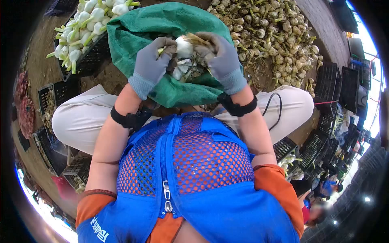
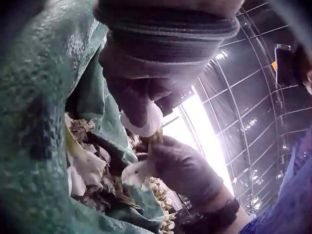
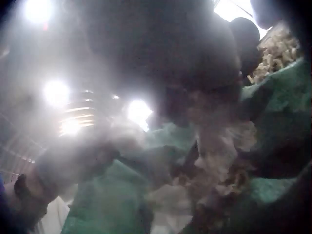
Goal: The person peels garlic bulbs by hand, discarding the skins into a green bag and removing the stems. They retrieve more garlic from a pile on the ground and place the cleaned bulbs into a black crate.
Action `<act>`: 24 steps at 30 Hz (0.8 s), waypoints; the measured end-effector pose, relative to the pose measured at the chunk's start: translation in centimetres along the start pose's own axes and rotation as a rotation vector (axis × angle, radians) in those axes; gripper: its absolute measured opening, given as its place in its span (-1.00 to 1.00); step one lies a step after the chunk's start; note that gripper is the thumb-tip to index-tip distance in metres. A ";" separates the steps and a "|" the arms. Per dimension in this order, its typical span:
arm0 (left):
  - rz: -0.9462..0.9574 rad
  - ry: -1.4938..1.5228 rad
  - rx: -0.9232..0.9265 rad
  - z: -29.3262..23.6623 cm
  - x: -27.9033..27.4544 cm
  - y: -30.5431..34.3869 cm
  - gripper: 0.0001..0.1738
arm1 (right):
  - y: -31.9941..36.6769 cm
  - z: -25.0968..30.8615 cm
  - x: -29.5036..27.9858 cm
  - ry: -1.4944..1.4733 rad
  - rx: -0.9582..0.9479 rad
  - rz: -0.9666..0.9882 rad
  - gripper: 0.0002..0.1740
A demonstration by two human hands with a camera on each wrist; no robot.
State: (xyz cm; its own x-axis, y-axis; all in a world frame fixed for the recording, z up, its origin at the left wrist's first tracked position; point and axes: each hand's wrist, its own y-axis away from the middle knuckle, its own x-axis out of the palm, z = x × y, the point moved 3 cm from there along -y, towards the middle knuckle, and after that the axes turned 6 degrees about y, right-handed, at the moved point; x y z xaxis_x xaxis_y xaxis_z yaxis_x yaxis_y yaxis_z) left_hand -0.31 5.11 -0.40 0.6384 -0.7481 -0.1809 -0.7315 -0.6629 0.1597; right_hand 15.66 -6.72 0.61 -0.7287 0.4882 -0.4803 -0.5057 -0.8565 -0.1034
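Note:
Between my two gloved hands a white garlic bulb (image 1: 184, 47) is held over a green sack (image 1: 133, 30). My left hand (image 1: 153, 60) grips the bulb from the left, with a short pale-green stem end poking out by its fingers. My right hand (image 1: 222, 60) pinches dry brown husk (image 1: 197, 39) on the bulb's right side. In the left wrist view the bulb (image 2: 148, 121) shows under the left fingers, with the right hand (image 2: 185, 168) just below it. Loose white and grey peelings (image 1: 183, 69) lie in the sack's mouth. Haze blurs the right wrist view.
Cleaned white garlic with trimmed green stems (image 1: 87, 24) is heaped in a black crate (image 1: 95, 56) at upper left. A large pile of unpeeled garlic (image 1: 275, 36) spreads over the ground at upper right. More black crates (image 1: 327, 83) line the right side. My bent legs (image 1: 77, 121) flank the sack.

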 end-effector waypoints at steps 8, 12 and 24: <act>0.027 0.114 0.012 -0.4 0.3 0.1 -0.80 | -1.2 -4.6 -0.2 0.463 -0.065 -0.059 -0.70; -0.002 -0.203 0.141 -0.5 0.1 0.4 -0.81 | 0.3 -1.9 -0.5 0.085 -0.125 -0.083 -0.80; -0.057 -0.411 0.390 -0.2 0.4 0.2 -0.75 | -0.2 -3.2 -0.9 0.472 -0.201 -0.100 -0.74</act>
State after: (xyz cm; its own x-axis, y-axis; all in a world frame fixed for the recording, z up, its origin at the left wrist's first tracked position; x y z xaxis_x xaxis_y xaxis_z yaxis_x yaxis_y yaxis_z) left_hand -0.20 4.66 -0.21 0.5905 -0.5867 -0.5541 -0.7829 -0.5830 -0.2171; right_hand 17.86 -7.56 -1.72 -0.3699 0.4804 -0.7952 -0.4302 -0.8472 -0.3117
